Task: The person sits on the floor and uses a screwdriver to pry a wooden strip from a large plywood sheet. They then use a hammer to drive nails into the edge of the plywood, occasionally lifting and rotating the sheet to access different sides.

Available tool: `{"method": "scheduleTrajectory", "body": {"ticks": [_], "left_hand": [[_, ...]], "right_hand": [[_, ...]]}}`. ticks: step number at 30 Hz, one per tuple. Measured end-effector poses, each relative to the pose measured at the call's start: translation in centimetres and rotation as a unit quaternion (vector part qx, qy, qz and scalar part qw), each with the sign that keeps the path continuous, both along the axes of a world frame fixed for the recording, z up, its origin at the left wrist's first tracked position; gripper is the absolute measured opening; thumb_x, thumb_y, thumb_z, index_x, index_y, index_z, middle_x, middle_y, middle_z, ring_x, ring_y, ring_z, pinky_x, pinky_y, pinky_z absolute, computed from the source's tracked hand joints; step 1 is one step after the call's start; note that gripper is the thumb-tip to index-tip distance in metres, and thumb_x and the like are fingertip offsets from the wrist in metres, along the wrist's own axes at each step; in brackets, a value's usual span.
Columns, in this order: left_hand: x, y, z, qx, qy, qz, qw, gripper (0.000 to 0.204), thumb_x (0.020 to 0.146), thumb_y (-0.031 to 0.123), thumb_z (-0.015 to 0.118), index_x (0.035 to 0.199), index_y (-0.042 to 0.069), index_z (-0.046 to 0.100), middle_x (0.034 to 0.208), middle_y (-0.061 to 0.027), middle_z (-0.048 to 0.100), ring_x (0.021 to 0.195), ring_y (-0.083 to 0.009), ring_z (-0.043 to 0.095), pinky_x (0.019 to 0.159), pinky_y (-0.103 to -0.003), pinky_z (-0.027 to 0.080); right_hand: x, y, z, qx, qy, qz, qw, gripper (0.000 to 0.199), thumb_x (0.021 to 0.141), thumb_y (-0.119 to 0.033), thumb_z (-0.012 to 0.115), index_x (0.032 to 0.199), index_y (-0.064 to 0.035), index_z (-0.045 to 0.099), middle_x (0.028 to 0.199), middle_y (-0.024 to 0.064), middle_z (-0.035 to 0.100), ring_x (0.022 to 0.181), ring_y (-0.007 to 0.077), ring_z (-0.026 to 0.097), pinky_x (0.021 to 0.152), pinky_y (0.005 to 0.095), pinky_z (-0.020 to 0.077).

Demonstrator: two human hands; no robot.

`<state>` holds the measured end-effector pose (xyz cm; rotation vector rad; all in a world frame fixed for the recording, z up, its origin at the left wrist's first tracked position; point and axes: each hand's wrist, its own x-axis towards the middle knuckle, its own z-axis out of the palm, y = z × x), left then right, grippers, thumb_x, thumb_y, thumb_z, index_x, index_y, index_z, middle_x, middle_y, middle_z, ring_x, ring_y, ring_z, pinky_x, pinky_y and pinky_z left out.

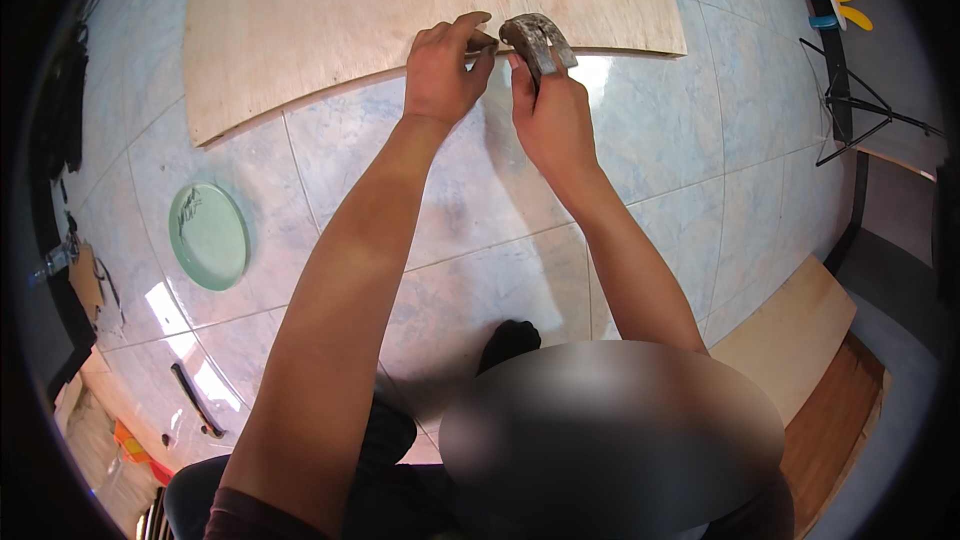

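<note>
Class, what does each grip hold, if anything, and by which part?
The right grip holds the hammer by its handle, near the head. Whether the left grip, by the board, pinches anything cannot be told.

- The floor [660, 140] is pale, glossy tile
- Twelve o'clock: a wide plywood board [300, 20]
- Nine o'clock: a light-green round dish [215, 245]
- Eight o'clock: a slender dark tool [193, 395]

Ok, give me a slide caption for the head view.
Right hand holds a claw hammer close to the left hand at the near edge of a wooden board.
</note>
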<state>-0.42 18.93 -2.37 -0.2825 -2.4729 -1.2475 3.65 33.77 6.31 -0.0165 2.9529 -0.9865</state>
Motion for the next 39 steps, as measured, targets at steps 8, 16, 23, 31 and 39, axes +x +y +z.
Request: {"method": "scheduleTrajectory", "body": {"ticks": [8,16,23,31,39], "left_hand": [[-0.3,-1.4,0.9,0.083,-0.046,-0.04,0.995,0.044,0.085,0.0,0.074,0.129,0.006,0.066,0.124,-0.0116,0.072,0.107,-0.0275,0.073,0.094,-0.039,0.061],[-2.3,-3.6,1.6,0.05,-0.104,-0.085,0.99,0.021,0.091,0.01,0.08,0.112,0.005,0.077,0.119,-0.0091,0.066,0.105,-0.0232,0.073,0.088,-0.034,0.061],[-1.3,-3.7,1.6,-0.168,-0.008,-0.005,0.986,0.021,0.087,0.031,0.085,0.107,0.023,0.082,0.13,-0.0005,0.067,0.133,-0.022,0.058,0.115,-0.047,0.035],[-1.5,-3.8,1.0,-0.198,0.043,0.004,0.979,0.02,0.09,0.038,0.081,0.107,0.026,0.083,0.143,-0.0001,0.065,0.139,-0.024,0.053,0.12,-0.049,0.028],[-1.5,-3.8,2.3,-0.123,0.027,-0.028,0.992,0.016,0.086,0.03,0.08,0.095,0.017,0.081,0.134,-0.0119,0.066,0.135,-0.0323,0.055,0.116,-0.055,0.035]], "right_hand": [[0.4,0.5,-0.4,-0.026,0.012,-0.013,1.0,0.027,0.109,-0.023,0.062,0.109,0.0035,0.067,0.068,0.0237,0.065,0.055,0.0382,0.064,0.055,0.047,0.0477],[0.9,-0.1,-0.7,-0.053,0.032,-0.004,0.998,0.033,0.109,-0.024,0.058,0.109,0.0084,0.068,0.068,0.0285,0.065,0.065,0.0498,0.066,0.059,0.0568,0.05],[0.9,-0.5,-0.5,-0.043,0.029,-0.003,0.999,0.034,0.109,-0.024,0.058,0.107,0.0079,0.067,0.067,0.028,0.064,0.065,0.0498,0.066,0.061,0.0574,0.0509],[0.2,-0.5,-1.0,0.006,0.068,0.007,0.998,0.03,0.107,-0.022,0.06,0.103,0.0063,0.068,0.07,0.0283,0.066,0.067,0.0501,0.066,0.062,0.0568,0.0523],[0.9,-0.3,-3.4,-0.01,0.107,0.015,0.994,0.028,0.107,-0.024,0.061,0.103,0.0023,0.07,0.068,0.025,0.066,0.065,0.0472,0.067,0.061,0.0536,0.0526]]}}
